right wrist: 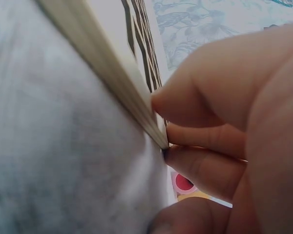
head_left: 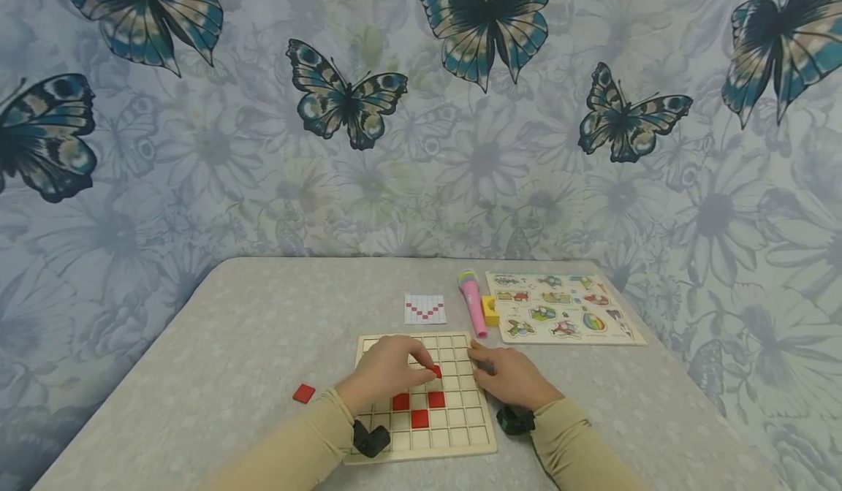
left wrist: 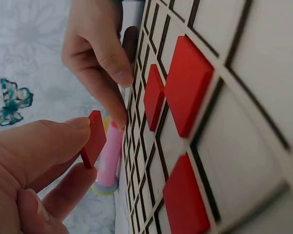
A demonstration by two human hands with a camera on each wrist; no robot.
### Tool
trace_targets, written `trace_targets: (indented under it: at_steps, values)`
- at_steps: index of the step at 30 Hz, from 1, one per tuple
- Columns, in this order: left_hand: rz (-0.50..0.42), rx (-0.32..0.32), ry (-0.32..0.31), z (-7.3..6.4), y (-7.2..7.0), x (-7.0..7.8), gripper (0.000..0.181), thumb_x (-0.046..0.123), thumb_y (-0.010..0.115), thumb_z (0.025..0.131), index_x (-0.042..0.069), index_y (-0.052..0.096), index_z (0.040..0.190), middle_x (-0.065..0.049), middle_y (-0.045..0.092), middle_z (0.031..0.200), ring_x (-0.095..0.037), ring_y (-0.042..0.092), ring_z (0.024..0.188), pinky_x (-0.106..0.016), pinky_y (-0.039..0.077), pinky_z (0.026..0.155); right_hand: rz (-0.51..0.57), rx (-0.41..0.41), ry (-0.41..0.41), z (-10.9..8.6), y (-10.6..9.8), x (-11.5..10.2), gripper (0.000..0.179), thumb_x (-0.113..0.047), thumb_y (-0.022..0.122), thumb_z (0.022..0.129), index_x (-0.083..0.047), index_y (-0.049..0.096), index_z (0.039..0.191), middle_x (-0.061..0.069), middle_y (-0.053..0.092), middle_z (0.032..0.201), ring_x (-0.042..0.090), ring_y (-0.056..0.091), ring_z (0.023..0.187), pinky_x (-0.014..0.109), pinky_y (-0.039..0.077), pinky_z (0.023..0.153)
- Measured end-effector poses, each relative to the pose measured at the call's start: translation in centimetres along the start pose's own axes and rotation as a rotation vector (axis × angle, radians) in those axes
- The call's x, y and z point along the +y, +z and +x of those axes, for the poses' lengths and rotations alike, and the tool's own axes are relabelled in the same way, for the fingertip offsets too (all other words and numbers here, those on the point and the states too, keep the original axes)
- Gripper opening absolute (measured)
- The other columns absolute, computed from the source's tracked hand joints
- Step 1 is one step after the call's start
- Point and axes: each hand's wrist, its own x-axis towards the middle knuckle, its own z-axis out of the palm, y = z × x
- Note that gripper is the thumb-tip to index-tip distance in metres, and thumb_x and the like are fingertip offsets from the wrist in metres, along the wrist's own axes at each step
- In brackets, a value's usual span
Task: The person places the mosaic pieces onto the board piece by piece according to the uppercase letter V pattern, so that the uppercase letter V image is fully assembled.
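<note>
Above the wooden grid board (head_left: pixel 458 432), my left hand (head_left: pixel 388 368) pinches a red square tile (left wrist: pixel 95 140) between thumb and fingertips. In the left wrist view that tile is tilted and apart from the board. Three red tiles sit in the grid's squares: a left one (head_left: pixel 400 402), a right one (head_left: pixel 436 400) and a nearer one (head_left: pixel 419 419). My right hand (head_left: pixel 511 378) holds the board's right edge close to its far corner. Its thumb lies against the edge in the right wrist view, with fingers around the corner. The left hand hides part of the grid.
One loose red tile (head_left: pixel 303 393) lies on the table left of the board. Beyond the board is a white card (head_left: pixel 425 319) with a printed V of red squares. A pink toy microphone (head_left: pixel 473 302), a yellow block (head_left: pixel 490 311) and a picture puzzle board (head_left: pixel 566 334) lie at the back right.
</note>
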Motion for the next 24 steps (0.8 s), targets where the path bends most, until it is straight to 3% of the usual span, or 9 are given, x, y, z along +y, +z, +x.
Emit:
trace_targets:
  at_steps: [3, 5, 8, 11, 12, 24]
  values:
    - [0.026, -0.008, -0.020, 0.9, 0.7, 0.6, 0.008, 0.033, 0.083, 0.086, 0.033, 0.075, 0.085, 0.020, 0.069, 0.086, -0.004, 0.054, 0.071, -0.027, 0.046, 0.063, 0.005, 0.003, -0.009, 0.1, 0.0, 0.0, 0.045, -0.020, 0.064, 0.098, -0.010, 0.063, 0.142, 0.008, 0.055, 0.151, 0.010, 0.059, 0.079, 0.033, 0.045, 0.074]
    - [0.042, -0.029, -0.025, 1.3, 1.0, 0.9, 0.008, 0.033, 0.084, 0.085, 0.033, 0.076, 0.084, 0.021, 0.068, 0.085, -0.004, 0.054, 0.070, -0.027, 0.046, 0.062, 0.003, 0.003, -0.008, 0.1, 0.0, -0.1, 0.044, -0.019, 0.065, 0.098, -0.010, 0.063, 0.142, 0.007, 0.055, 0.151, 0.011, 0.062, 0.089, 0.034, 0.045, 0.078]
    - [0.084, -0.074, -0.012, 1.8, 1.5, 1.3, 0.009, 0.033, 0.086, 0.083, 0.032, 0.076, 0.083, 0.020, 0.067, 0.082, -0.004, 0.055, 0.071, -0.026, 0.046, 0.061, 0.007, 0.003, -0.009, 0.1, -0.1, 0.0, 0.044, -0.019, 0.064, 0.098, -0.011, 0.063, 0.142, 0.008, 0.055, 0.152, 0.008, 0.053, 0.069, 0.030, 0.044, 0.067]
    - [0.125, -0.113, 0.008, 2.1, 1.9, 1.7, 0.011, 0.031, 0.087, 0.082, 0.032, 0.077, 0.081, 0.020, 0.067, 0.082, -0.003, 0.055, 0.071, -0.026, 0.047, 0.062, 0.015, -0.001, -0.012, 0.1, -0.2, 0.0, 0.044, -0.018, 0.063, 0.099, -0.010, 0.062, 0.143, 0.009, 0.054, 0.152, 0.010, 0.024, 0.051, 0.028, 0.034, 0.055]
    - [0.139, -0.118, 0.014, 2.1, 2.0, 1.8, 0.011, 0.030, 0.087, 0.082, 0.031, 0.077, 0.081, 0.020, 0.067, 0.082, -0.002, 0.055, 0.072, -0.025, 0.047, 0.062, 0.014, -0.001, -0.014, 0.1, -0.2, 0.1, 0.045, -0.018, 0.063, 0.099, -0.010, 0.062, 0.143, 0.009, 0.054, 0.152, 0.009, 0.021, 0.049, 0.027, 0.031, 0.052]
    - [0.178, -0.151, 0.035, 2.3, 2.6, 2.6, 0.011, 0.028, 0.087, 0.083, 0.028, 0.076, 0.081, 0.020, 0.066, 0.077, 0.000, 0.055, 0.068, -0.023, 0.048, 0.063, 0.017, 0.003, -0.020, 0.0, -0.1, 0.1, 0.044, -0.018, 0.063, 0.099, -0.010, 0.062, 0.142, 0.010, 0.054, 0.152, 0.010, 0.021, 0.050, 0.028, 0.032, 0.054]
